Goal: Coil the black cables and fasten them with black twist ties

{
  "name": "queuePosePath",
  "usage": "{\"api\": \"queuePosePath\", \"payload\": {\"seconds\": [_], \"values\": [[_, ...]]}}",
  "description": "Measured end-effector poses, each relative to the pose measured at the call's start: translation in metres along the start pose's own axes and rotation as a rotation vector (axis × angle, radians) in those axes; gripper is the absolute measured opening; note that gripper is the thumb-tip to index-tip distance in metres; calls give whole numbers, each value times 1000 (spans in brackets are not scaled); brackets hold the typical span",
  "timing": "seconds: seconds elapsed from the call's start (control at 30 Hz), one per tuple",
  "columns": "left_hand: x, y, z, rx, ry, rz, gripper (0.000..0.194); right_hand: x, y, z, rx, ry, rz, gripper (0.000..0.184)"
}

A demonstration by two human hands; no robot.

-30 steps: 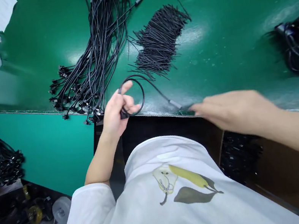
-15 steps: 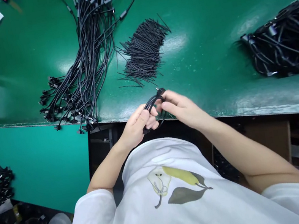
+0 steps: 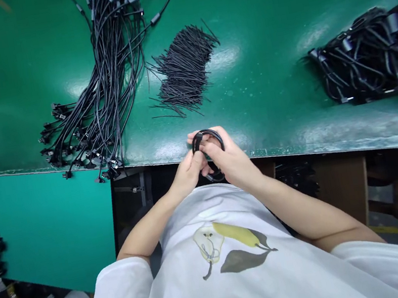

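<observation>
- Coil [image 3: 219,136]: a black cable wound into a ring, held in both hands on the near side of the strands [image 3: 185,69].
- Left hand [image 3: 187,170]: thumb and fingers pinch the coil's left side.
- Right hand [image 3: 238,162]: thumb and fingers curl onto the coil, partly hidden.
- Strands: short, black, piled on the green table [image 3: 267,80].
- Cables [image 3: 108,72]: left of the strands.
- Bundle [image 3: 371,57]: black, well right of the strands.

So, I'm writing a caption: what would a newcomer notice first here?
A long bundle of black cables sprawls across the glossy green tabletop, left of a heap of short, thin black strips. Nearer the wearer, the left hand and right hand hold a coiled black cable.
</observation>
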State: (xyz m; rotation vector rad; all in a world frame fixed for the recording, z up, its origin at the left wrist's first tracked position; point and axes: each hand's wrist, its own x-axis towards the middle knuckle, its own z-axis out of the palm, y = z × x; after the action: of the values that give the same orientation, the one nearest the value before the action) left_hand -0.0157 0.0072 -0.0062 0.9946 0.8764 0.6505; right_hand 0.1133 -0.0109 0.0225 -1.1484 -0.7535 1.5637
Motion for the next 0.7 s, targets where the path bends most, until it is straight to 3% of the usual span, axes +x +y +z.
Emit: {"api": "queuePosePath", "payload": {"seconds": [0.13, 0.23, 0.33, 0.4, 0.5, 0.57, 0.63, 0.7], "values": [[0, 3, -2, -81, -69, -13, 50, 5, 7, -4, 23, 14, -67, 39], [2, 16, -5, -338, 54, -7, 46, 11, 14, -13, 7, 11, -78, 33], [4, 32, -11, -450, 135, 9, 41, 8, 17, -22, -165, -34, -63, 30], [2, 38, -15, -417, 97, -32, 38, 6, 12, -30, -343, 36, -211, 35], [-2, 39, -18, -294, -73, -159, 40, 10, -9, -40, -747, 71, -613, 41], [-5, 37, -17, -236, -170, -219, 43, 18, -24, -44, -1055, -93, -817, 31], [-7, 35, -16, -229, -209, -246, 44, 26, -37, -46, -1285, -266, -933, 23], [-8, 34, -17, -264, -206, -244, 43, 31, -44, -46, -1415, -315, -1007, 24]]}}
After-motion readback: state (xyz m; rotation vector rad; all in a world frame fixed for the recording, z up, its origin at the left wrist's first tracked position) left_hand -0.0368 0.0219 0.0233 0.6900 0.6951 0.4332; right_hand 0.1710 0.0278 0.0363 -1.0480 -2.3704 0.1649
